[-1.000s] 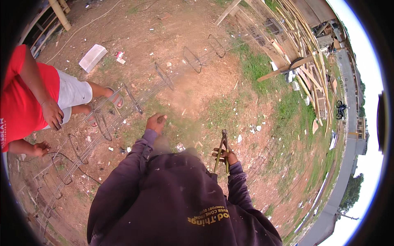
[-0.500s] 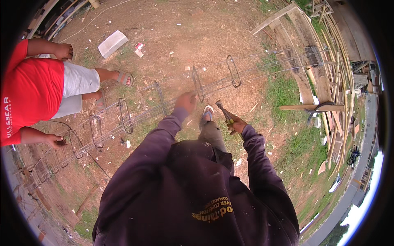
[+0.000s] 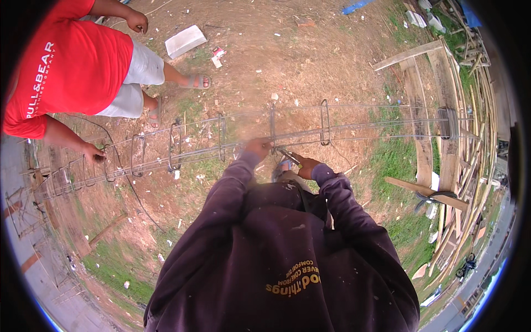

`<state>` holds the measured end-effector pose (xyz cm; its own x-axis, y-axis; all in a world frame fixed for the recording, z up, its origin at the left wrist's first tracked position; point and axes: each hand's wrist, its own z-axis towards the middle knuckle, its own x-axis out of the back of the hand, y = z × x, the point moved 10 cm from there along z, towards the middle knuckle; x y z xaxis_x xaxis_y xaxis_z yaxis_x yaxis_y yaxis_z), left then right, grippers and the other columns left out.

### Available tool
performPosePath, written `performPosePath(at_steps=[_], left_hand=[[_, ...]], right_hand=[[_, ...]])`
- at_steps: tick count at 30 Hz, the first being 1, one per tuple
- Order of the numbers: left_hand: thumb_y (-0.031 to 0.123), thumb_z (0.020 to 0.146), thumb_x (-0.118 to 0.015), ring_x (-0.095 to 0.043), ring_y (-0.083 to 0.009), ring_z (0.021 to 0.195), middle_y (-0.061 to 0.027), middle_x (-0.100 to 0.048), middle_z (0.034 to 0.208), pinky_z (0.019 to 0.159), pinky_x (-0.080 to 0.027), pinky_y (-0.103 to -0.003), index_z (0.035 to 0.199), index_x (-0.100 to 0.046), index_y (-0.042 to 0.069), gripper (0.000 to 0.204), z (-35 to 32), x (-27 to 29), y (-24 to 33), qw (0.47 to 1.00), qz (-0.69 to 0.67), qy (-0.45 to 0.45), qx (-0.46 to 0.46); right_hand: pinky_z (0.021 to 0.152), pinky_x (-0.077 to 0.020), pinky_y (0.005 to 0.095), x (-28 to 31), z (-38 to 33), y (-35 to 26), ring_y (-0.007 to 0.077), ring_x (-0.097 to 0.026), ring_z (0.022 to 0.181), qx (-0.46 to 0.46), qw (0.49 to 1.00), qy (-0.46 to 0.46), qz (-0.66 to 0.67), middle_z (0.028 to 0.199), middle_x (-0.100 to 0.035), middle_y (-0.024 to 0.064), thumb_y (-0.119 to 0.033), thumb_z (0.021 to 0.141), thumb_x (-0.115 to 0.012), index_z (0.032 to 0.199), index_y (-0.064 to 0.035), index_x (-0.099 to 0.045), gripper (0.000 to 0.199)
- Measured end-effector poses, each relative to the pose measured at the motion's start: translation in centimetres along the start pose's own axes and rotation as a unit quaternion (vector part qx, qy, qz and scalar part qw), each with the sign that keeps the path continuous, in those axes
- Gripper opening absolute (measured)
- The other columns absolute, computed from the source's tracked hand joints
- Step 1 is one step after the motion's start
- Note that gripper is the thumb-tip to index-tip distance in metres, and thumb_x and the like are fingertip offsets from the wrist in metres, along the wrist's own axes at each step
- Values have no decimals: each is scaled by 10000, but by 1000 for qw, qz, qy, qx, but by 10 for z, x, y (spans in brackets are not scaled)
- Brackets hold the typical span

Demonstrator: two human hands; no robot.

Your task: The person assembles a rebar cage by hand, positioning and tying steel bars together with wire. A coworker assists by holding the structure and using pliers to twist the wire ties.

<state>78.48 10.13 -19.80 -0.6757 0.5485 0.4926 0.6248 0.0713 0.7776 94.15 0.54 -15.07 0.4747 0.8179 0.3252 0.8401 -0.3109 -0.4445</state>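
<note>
- Head view showed a long rebar cage (image 3: 221, 145) lying on its side over bare dirt (image 3: 310, 61), running from the left rim toward a timber stack (image 3: 442, 83) at the right.
- Left hand (image 3: 258, 147) was closed around a long bar of the cage, just beside a stirrup (image 3: 272, 128).
- Right hand (image 3: 306, 165) gripped a slim metal tool (image 3: 289, 156), its tip pointing at the same joint; the two hands sat close together, nearly touching.
- Judged from this, the step in hand was tying that stirrup to the bar: one hand steadying, the other working the tool at the crossing. Any tie wire was too small to make out.
- A co-worker in a red shirt (image 3: 66, 72) held the cage near its left end with one hand (image 3: 92, 152).
- More stirrups (image 3: 324, 122) stood spaced along the bars on both sides.
- The next move likely called for a firm twist at the crossing with the bar kept still, then a shift along to the neighbouring stirrup.
- A pale block (image 3: 186, 41) lay on the dirt, well apart from the work.
</note>
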Motion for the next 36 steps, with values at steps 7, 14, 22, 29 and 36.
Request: performPosePath(at_steps=[7, 14, 22, 29, 36], left_hand=[[465, 837, -607, -650, -350, 843, -189, -680, 870, 793, -497, -407, 935, -731, 107, 391, 14, -14, -8, 993, 41, -86, 66], [475, 826, -618, -653, -347, 825, -189, -679, 846, 776, -500, -410, 901, -732, 92, 407, 17, -16, -7, 993, 66, -90, 41], [499, 822, -614, -655, -332, 775, -155, -680, 777, 742, -506, -408, 822, -741, 101, 417, 20, -24, -16, 993, 64, -90, 34], [423, 819, -606, -665, -316, 724, -124, -669, 685, 721, -514, -418, 785, -720, 82, 361, 21, -31, -33, 998, 39, -25, 42], [379, 636, -771, -665, -289, 854, -158, -695, 884, 765, -509, -424, 849, -749, 127, 331, 14, -19, -3, 992, 107, -56, 44]], right_hand=[[657, -572, 392, -25, 3, 12, 331, -609, 960, -47, 983, -61, 166, 1228, -546, 214, -60, 775, -553, 1494, -234, -202, 818], [610, -584, 415, -28, -4, 3, 347, -607, 961, -56, 957, -73, 276, 1277, -496, 224, 1, 734, -568, 1490, -229, -212, 867], [689, -559, 388, -27, 17, 2, 299, -634, 958, -30, 997, 16, 67, 1194, -582, 214, -176, 799, -590, 1472, -186, -257, 752], [585, -545, 378, -32, 25, 10, 232, -651, 651, -44, 994, 7, 104, 775, -621, 154, -195, 885, -596, 1075, 12, -492, 299], [667, -529, 385, 10, 43, -36, 251, -652, 704, -15, 999, 35, -8, 832, -646, 173, -297, 853, -595, 1096, -8, -527, 384]])
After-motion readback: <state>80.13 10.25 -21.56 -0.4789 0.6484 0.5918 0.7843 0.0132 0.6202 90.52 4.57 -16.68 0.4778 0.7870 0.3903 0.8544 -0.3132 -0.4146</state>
